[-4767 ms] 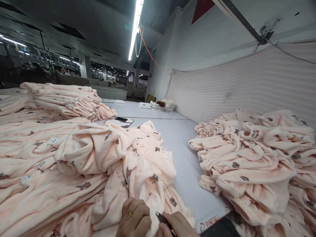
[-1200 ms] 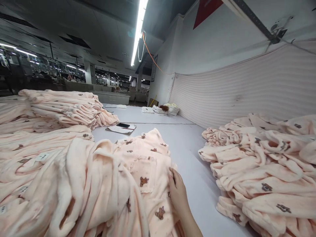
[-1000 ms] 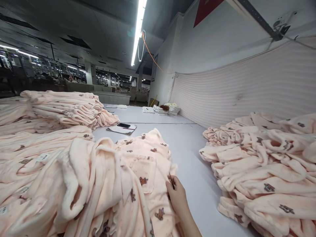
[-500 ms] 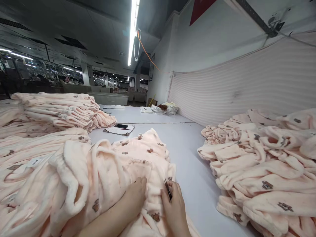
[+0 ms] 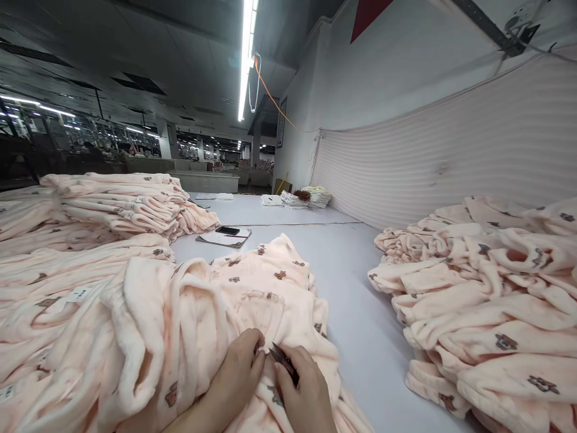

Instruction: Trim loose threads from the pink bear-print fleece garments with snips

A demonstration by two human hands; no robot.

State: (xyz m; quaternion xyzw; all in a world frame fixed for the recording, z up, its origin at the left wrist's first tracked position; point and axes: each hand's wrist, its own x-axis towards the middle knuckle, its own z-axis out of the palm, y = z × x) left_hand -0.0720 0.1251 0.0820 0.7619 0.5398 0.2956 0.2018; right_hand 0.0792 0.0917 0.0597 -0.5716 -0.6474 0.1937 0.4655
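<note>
A pale pink plush garment (image 5: pixel 252 270) with brown bear prints lies spread in front of me, a pocket-like seam showing on it. My left hand (image 5: pixel 246 364) pinches a bit of its fabric between thumb and fingers. Close beside it, my right hand (image 5: pixel 300 385) is closed around small dark thread snips (image 5: pixel 283 362). Their pointed blades reach toward the pinched fabric, near my left fingertips. Whether the tips touch the cloth or a thread is too small to tell.
Folded pink garments (image 5: pixel 121 201) are piled at the left, and a loose heap (image 5: pixel 487 307) of them lies on the right. Farther back on the white table (image 5: pixel 356 288) are a phone (image 5: pixel 228 230) on a notepad (image 5: pixel 211 239) and paper stacks (image 5: pixel 295 199). A striped cloth (image 5: pixel 406 168) hangs along the wall.
My right hand has moved left with the snips, bringing the blades beside my left hand. My left hand has gone from resting on the garment to pinching its fabric. The view has shifted slightly.
</note>
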